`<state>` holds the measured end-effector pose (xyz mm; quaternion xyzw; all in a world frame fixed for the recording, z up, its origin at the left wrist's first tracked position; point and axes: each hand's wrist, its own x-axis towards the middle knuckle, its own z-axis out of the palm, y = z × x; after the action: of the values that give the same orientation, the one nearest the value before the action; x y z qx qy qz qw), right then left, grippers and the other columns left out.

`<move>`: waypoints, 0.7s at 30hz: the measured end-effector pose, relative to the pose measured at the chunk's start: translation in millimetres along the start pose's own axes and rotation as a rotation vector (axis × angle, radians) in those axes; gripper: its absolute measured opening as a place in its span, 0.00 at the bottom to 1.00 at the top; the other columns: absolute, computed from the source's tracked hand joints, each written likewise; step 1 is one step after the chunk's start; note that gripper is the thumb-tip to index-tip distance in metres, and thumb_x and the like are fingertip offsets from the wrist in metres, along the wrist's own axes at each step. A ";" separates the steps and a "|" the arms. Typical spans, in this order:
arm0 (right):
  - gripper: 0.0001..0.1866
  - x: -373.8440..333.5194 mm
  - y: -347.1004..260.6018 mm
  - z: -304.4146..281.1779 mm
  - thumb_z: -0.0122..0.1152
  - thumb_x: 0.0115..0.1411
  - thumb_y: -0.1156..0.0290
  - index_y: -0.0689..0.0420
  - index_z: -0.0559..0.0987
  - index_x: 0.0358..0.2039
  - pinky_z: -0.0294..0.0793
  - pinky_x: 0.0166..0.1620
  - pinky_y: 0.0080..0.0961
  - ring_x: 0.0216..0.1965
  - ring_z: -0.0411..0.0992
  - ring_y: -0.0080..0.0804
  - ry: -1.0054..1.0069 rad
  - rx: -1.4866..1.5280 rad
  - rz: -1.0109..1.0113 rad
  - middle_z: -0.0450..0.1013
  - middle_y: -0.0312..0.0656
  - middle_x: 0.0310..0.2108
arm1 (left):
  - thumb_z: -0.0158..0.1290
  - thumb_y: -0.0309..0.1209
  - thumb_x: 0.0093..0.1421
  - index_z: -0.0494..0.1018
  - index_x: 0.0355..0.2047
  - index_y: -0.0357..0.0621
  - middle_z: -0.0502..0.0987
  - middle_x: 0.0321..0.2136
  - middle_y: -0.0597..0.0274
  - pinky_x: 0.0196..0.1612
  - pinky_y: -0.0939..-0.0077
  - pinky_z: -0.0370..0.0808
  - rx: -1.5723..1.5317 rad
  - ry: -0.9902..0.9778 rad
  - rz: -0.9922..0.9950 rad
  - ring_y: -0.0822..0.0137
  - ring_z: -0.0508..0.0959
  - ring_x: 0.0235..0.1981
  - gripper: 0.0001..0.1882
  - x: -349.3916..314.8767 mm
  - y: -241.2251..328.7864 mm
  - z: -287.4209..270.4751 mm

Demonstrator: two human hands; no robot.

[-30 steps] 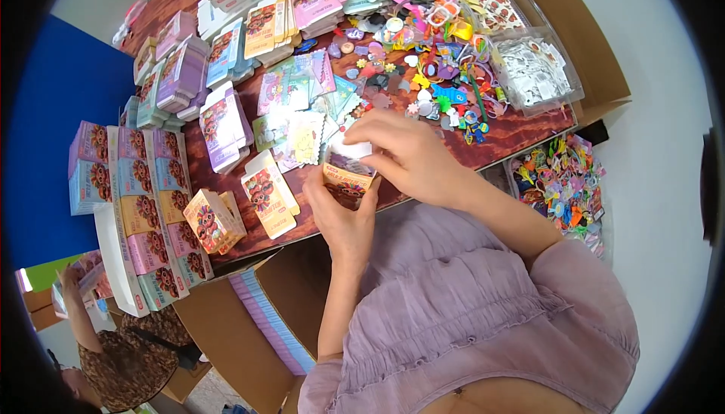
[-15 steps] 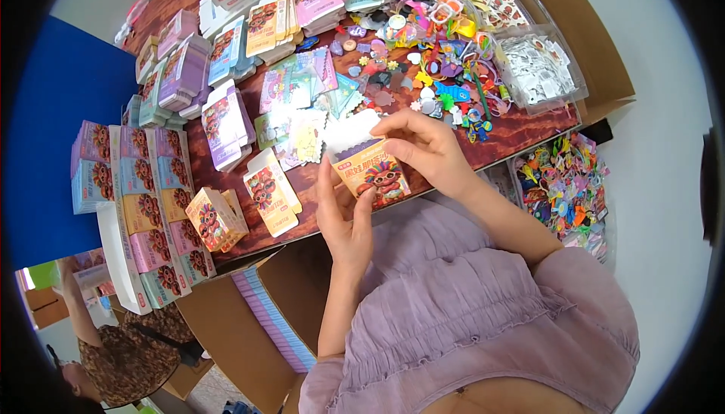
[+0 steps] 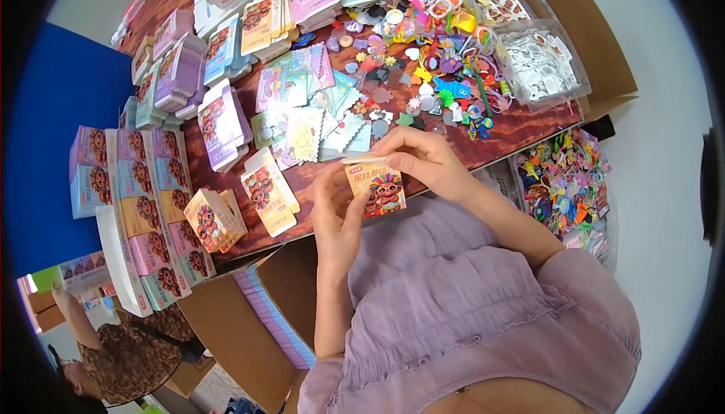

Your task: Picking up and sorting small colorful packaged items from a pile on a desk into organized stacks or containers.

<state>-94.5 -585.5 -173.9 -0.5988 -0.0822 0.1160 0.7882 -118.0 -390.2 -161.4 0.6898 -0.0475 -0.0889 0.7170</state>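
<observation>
A small orange carton (image 3: 387, 187) with a colourful cartoon figure is held upright above the table's near edge. My left hand (image 3: 337, 216) is closed round its left side, with the thumb on the front. The fingers of my right hand (image 3: 427, 162) pinch at the carton's top, where the pale flap (image 3: 367, 160) lies folded nearly level. What is inside the carton is hidden. To the left of my left hand lies a flat orange carton (image 3: 269, 193), and past it stand closed orange cartons (image 3: 214, 219). Scalloped pastel card packets (image 3: 303, 136) lie beyond my hands.
Stacks of flat cartons (image 3: 181, 74) line the table's far left. Filled display trays (image 3: 140, 202) stand at the left edge. Colourful trinkets (image 3: 445, 66) spread at the back right, by clear bins (image 3: 540, 70). An open cardboard box (image 3: 249, 331) sits below; another person (image 3: 128, 353) works at lower left.
The carton's raised white flap has been folded down over its top by my right hand. Both hands and the carton have shifted slightly, uncovering more of the card packets.
</observation>
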 end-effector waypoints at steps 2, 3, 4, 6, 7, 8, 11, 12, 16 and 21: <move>0.07 1.7 0.7 0.1 0.55 0.64 0.76 0.65 0.76 0.41 0.72 0.48 0.22 0.45 0.72 0.21 0.007 -0.014 -0.002 0.74 0.40 0.42 | 0.51 0.14 0.61 0.59 0.59 0.40 0.72 0.49 0.52 0.43 0.76 0.79 0.034 0.001 -0.005 0.65 0.79 0.44 0.27 -1.6 -0.5 2.2; 0.06 3.0 1.1 0.0 0.57 0.63 0.76 0.64 0.76 0.40 0.72 0.46 0.21 0.43 0.72 0.20 0.010 -0.026 -0.004 0.74 0.39 0.41 | 0.51 0.14 0.61 0.59 0.59 0.40 0.72 0.49 0.52 0.43 0.76 0.79 0.033 -0.002 -0.005 0.65 0.79 0.44 0.27 -2.3 -0.3 2.9; 0.06 4.5 2.5 0.6 0.57 0.63 0.76 0.64 0.76 0.40 0.72 0.46 0.21 0.43 0.72 0.20 0.013 -0.026 -0.004 0.74 0.39 0.41 | 0.51 0.14 0.61 0.58 0.59 0.40 0.72 0.48 0.52 0.43 0.75 0.79 0.048 0.002 -0.025 0.64 0.79 0.45 0.28 -3.0 0.3 2.8; 0.04 7.1 5.3 1.0 0.61 0.61 0.76 0.63 0.76 0.33 0.72 0.38 0.19 0.34 0.72 0.17 0.050 0.007 0.043 0.75 0.34 0.31 | 0.52 0.14 0.60 0.58 0.60 0.40 0.72 0.48 0.51 0.43 0.75 0.79 0.065 0.002 -0.046 0.63 0.79 0.46 0.29 -4.3 -0.1 1.0; 0.04 8.0 3.2 -0.2 0.61 0.61 0.76 0.63 0.76 0.33 0.72 0.38 0.19 0.34 0.72 0.17 0.049 0.007 0.043 0.75 0.34 0.31 | 0.51 0.13 0.60 0.56 0.61 0.41 0.72 0.49 0.52 0.42 0.77 0.78 0.122 -0.031 -0.047 0.64 0.79 0.46 0.31 -4.7 -1.1 -1.2; 0.04 8.6 -0.7 -1.9 0.60 0.61 0.76 0.63 0.76 0.32 0.73 0.36 0.19 0.32 0.73 0.17 0.069 0.015 0.088 0.76 0.34 0.30 | 0.50 0.12 0.60 0.54 0.63 0.43 0.72 0.49 0.52 0.41 0.79 0.77 0.179 -0.065 -0.048 0.66 0.78 0.46 0.33 -5.2 -1.6 -2.8; 0.03 10.0 -3.7 -4.3 0.59 0.60 0.77 0.64 0.77 0.30 0.72 0.33 0.19 0.29 0.73 0.17 0.083 0.006 0.111 0.76 0.35 0.28 | 0.50 0.11 0.59 0.52 0.65 0.43 0.72 0.50 0.51 0.42 0.78 0.77 0.193 -0.093 -0.078 0.65 0.78 0.46 0.35 -6.3 6.0 -2.7; 0.03 10.0 -4.0 -4.6 0.59 0.60 0.78 0.64 0.77 0.30 0.72 0.32 0.19 0.29 0.73 0.17 0.078 -0.010 0.090 0.77 0.35 0.27 | 0.50 0.11 0.59 0.52 0.65 0.43 0.72 0.50 0.51 0.42 0.78 0.77 0.193 -0.094 -0.078 0.65 0.78 0.46 0.35 -6.4 4.1 -2.7; 0.03 7.8 -8.3 0.8 0.59 0.58 0.79 0.64 0.77 0.28 0.71 0.31 0.20 0.29 0.74 0.17 0.078 -0.201 0.037 0.76 0.37 0.25 | 0.49 0.11 0.60 0.51 0.66 0.44 0.73 0.48 0.51 0.42 0.78 0.77 0.138 -0.091 -0.069 0.66 0.78 0.46 0.36 -7.2 -1.4 -1.2; 0.02 3.9 -18.4 2.6 0.59 0.58 0.81 0.66 0.78 0.29 0.75 0.38 0.19 0.33 0.74 0.18 0.055 -0.600 0.012 0.77 0.38 0.31 | 0.49 0.12 0.60 0.50 0.67 0.45 0.73 0.46 0.52 0.40 0.79 0.76 0.201 -0.114 -0.060 0.68 0.78 0.44 0.37 -8.2 3.0 1.7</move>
<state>-89.9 -586.7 -155.5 -0.8084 -0.0876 0.0750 0.5772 -126.2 -390.3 -157.9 0.7533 -0.0761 -0.1440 0.6372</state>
